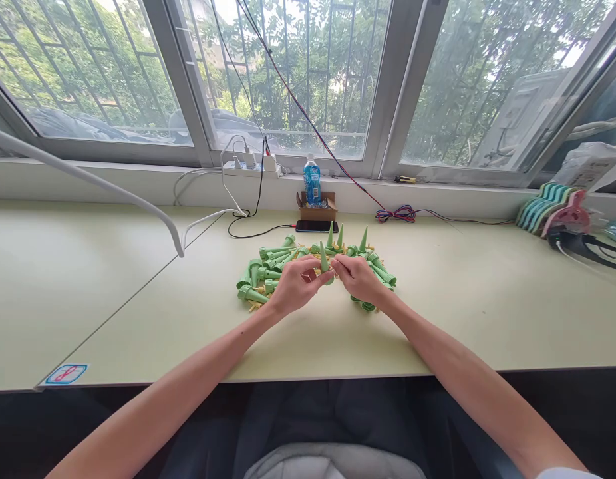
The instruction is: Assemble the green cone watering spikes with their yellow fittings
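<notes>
My left hand [299,285] pinches a green plant watering spike [324,258], held upright with its pointed tip up. Close beside it, my right hand [358,276] has its fingers pressed together at the spike's side; whatever is in them is too small to make out. Around and behind both hands lies a pile of similar green spikes [252,293], mixed with small yellow plastic pieces [255,306]. Beyond my fingers, a few more spikes [362,239] stand point up. My hands hide the middle of the pile.
Behind the pile lie a black phone [316,226] and a small cardboard box [318,211] with a blue bottle [312,181]. Cables [395,213] run along the table's back. A white curved arm [138,199] crosses at left. Colored plastic hangers [552,209] lie at right.
</notes>
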The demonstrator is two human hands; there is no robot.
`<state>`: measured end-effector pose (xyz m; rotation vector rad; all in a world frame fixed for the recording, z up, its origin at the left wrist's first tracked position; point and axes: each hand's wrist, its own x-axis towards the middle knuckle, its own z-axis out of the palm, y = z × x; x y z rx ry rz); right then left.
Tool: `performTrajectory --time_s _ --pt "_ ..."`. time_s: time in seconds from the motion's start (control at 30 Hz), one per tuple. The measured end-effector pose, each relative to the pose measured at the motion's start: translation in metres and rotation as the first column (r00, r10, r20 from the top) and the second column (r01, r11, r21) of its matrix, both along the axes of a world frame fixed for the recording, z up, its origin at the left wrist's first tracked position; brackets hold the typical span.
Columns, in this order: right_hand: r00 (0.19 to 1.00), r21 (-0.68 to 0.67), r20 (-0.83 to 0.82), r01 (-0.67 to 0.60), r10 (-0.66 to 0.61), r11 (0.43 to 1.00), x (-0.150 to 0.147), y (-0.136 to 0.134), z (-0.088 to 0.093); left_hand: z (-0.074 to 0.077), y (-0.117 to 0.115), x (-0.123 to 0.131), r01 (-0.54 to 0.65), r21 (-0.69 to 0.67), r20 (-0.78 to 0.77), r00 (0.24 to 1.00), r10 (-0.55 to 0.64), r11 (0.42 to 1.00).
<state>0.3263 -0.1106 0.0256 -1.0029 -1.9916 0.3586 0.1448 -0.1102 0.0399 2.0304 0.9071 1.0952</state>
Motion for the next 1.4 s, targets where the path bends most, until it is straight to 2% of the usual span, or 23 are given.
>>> performTrajectory --time_s 0.1,0.23,0.53,0.63,0.77,0.93,1.03,1.4 --pt "1.0 -0.008 -0.003 -0.006 0.006 1.0 0.001 0.001 -0.001 -0.001 0.001 0.0 -0.028 0.09 -0.046 0.998 0.032 0.996" --pt "1.0 -0.022 -0.002 0.019 -0.019 1.0 0.0 0.0 0.0 -0.002 0.001 0.001 -0.039 0.096 -0.054 0.998 0.044 0.995" --pt "0.999 -0.009 -0.019 0.048 -0.048 0.999 -0.001 0.0 0.0 0.005 -0.002 0.001 -0.141 0.006 0.066 0.988 0.14 0.99" --pt "0.998 -0.003 -0.022 0.065 -0.065 0.998 -0.001 0.001 0.0 0.004 0.002 0.001 -0.171 -0.114 0.118 0.976 0.184 0.979" --pt "0.997 0.006 -0.026 0.075 -0.075 0.997 -0.001 -0.001 0.0 0.001 0.007 0.002 -0.036 -0.338 0.084 0.994 0.069 0.941" --pt "0.997 0.022 -0.021 0.073 -0.072 0.997 0.0 -0.001 0.0 0.001 0.007 0.002 0.124 -0.546 0.07 0.992 -0.103 0.829" --pt "0.997 0.02 -0.021 0.071 -0.07 0.997 0.0 0.0 -0.001 0.001 0.007 0.0 0.16 -0.582 0.098 0.987 -0.126 0.797" --pt "0.997 0.007 -0.013 0.072 -0.072 0.997 0.001 0.0 0.001 0.003 0.007 -0.002 0.155 -0.593 0.12 0.987 -0.103 0.79"
